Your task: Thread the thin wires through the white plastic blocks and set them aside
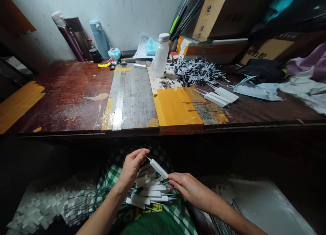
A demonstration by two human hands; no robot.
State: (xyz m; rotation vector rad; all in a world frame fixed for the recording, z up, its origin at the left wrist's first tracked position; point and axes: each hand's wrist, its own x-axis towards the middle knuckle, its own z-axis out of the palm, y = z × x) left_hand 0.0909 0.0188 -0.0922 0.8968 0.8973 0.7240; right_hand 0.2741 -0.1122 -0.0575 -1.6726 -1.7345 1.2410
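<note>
"Worn wooden desk (pixel 68 92) ahead; what's in the hands?"

"One white-handled tool (pixel 159 169), above the lap. The left hand (pixel 133 163) pinches its thin shaft; the right hand (pixel 187 185) pinches the handle's opposite end."

"And around it?"

"Similar white pieces (pixel 150 193) below, over green checkered cloth (pixel 182 216). On the desktop, a steel ruler (pixel 119 106) and a white-capped bottle (pixel 161 57) near heaped black-and-white sticks (pixel 198 71)."

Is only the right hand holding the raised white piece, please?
No, the left hand holds the thin end of the white piece, the right hand the other.
</note>
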